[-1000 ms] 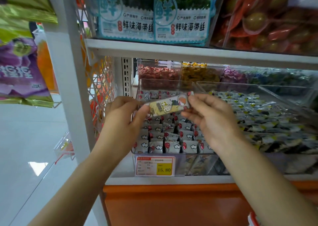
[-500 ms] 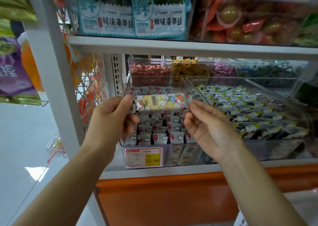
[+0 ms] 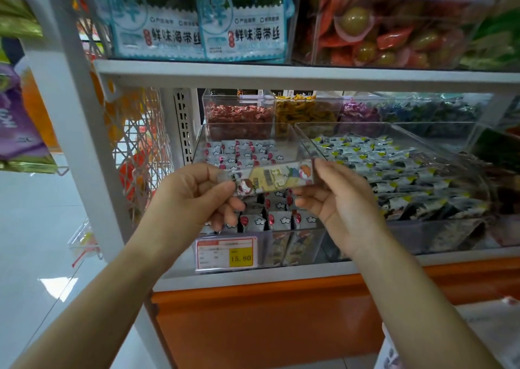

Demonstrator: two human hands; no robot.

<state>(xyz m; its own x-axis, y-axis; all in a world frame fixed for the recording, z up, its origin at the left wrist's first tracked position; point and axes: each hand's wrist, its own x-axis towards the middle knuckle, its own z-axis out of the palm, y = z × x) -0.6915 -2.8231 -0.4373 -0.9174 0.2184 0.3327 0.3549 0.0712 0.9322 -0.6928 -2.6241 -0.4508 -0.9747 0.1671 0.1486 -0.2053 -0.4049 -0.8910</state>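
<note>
A small oblong snack packet (image 3: pixel 274 178), yellow with cartoon figures, is held level in front of a shop shelf. My left hand (image 3: pixel 191 197) pinches its left end between thumb and fingers. My right hand (image 3: pixel 337 202) holds its right end with the fingertips. The packet hovers over a clear plastic bin (image 3: pixel 292 143) filled with several small silver packets printed with clouds and red dots.
A yellow price tag reading 15.80 (image 3: pixel 226 253) sits on the bin's front. A second clear bin (image 3: pixel 394 169) of dark and silver packets lies to the right. Seaweed bags (image 3: pixel 197 22) stand on the white shelf (image 3: pixel 281 73) above. An orange base (image 3: pixel 267 326) is below.
Both hands have kept hold of the packet. It was tilted a second ago, then level, and now its right end sits slightly higher; the view has shifted a little.
</note>
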